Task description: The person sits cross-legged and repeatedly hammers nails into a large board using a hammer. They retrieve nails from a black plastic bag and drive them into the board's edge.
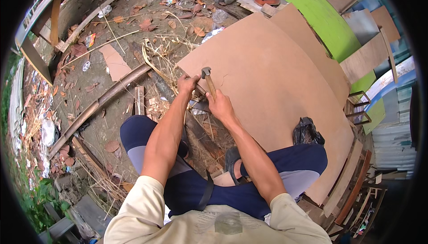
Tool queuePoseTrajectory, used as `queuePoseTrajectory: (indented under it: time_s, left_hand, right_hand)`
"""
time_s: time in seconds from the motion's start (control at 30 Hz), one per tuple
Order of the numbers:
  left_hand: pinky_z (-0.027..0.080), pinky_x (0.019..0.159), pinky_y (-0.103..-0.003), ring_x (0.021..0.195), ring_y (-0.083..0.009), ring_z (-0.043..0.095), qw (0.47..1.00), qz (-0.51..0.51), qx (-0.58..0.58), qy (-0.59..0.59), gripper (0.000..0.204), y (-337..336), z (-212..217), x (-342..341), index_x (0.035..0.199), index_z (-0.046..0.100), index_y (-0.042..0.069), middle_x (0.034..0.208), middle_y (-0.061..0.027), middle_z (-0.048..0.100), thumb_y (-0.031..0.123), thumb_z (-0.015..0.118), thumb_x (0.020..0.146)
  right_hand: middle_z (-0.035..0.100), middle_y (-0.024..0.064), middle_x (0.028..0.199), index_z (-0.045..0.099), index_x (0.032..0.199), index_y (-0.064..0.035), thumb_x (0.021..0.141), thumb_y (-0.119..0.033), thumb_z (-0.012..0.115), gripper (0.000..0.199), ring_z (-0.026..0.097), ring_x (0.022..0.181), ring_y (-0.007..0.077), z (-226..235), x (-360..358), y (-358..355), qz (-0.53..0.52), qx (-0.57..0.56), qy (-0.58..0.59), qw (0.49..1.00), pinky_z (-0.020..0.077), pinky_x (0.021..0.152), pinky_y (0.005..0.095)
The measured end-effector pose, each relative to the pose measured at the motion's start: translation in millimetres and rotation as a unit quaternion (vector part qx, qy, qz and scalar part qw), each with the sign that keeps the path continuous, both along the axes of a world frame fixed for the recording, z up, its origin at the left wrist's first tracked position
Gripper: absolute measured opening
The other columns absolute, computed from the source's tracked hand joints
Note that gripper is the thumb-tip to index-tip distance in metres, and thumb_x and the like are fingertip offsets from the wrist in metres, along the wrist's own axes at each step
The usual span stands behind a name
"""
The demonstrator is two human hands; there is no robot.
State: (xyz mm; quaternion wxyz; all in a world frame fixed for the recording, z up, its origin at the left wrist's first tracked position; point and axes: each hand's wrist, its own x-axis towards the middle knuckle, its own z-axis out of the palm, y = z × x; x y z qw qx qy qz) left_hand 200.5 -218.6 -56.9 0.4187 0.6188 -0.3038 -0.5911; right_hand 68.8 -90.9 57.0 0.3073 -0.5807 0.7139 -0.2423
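My right hand (220, 105) is wrapped round the wooden handle of a claw hammer (210, 82), whose dark metal head points up and away from me. Just left of it, my left hand (187, 84) is closed at the left edge of a large brown plywood sheet (267, 74). What its fingers pinch is too small or hidden to make out. A short strip of wood (200, 89) shows between the two hands, close to the sheet's edge. The hammer head hangs near my left fingertips.
A long rusty metal channel (100, 103) slants across the ground at left. A black plastic bag (307, 132) rests on the sheet by my right knee. Bright green panels (323, 21) and boards stand at the right; a wooden frame (55, 21) is far left. Straw and leaves litter the ground.
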Motion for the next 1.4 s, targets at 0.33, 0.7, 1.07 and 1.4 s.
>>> queuePoseTrajectory:
  time_s: [0.33,0.7,1.07,1.4]
  left_hand:
    - [0.049,0.087,-0.041,0.107,-0.0204,0.060,0.989,0.009,0.078,0.122,0.040,-1.6,11.7,6.3,0.116,0.059,0.008,0.116,-0.0039,0.064,0.041,0.064,0.095]
    - [0.053,0.084,-0.041,0.091,-0.0331,0.068,0.980,0.060,-0.047,-0.182,0.042,-17.2,-8.2,0.5,0.116,0.064,-0.003,0.099,-0.0171,0.071,0.015,0.078,0.080]
    - [0.052,0.091,-0.041,0.104,-0.0310,0.066,0.746,-0.375,-0.530,-0.151,0.028,134.7,132.5,-211.1,0.114,0.067,0.004,0.107,-0.0142,0.071,0.016,0.070,0.088]
    - [0.049,0.090,-0.044,0.102,-0.0301,0.067,0.655,-0.543,-0.509,-0.129,0.017,235.7,121.9,-373.9,0.104,0.071,0.008,0.104,-0.0101,0.073,0.011,0.065,0.089]
  right_hand:
    - [0.067,0.0308,0.084,0.060,0.100,0.0033,0.096,-0.037,0.059,0.041,0.066,0.085,0.0495,1.8,-35.9,4.0,-0.028,0.085,0.051,0.995,0.0508,0.076,0.0545]
    - [0.068,0.0283,0.093,0.059,0.104,-0.0006,0.097,-0.042,0.057,0.042,0.066,0.091,0.0478,14.9,-104.8,38.1,-0.155,0.063,0.078,0.983,0.0508,0.082,0.0561]
    - [0.065,0.0261,0.083,0.053,0.098,-0.0007,0.100,-0.045,0.053,0.044,0.064,0.082,0.0472,19.1,-202.6,150.2,-0.438,-0.160,0.084,0.881,0.0478,0.073,0.0546]
    - [0.072,0.0160,0.093,0.059,0.101,-0.0029,0.089,-0.017,0.070,0.022,0.069,0.087,0.0390,-17.9,-279.9,241.7,-0.637,-0.236,0.040,0.733,0.0514,0.077,0.0474]
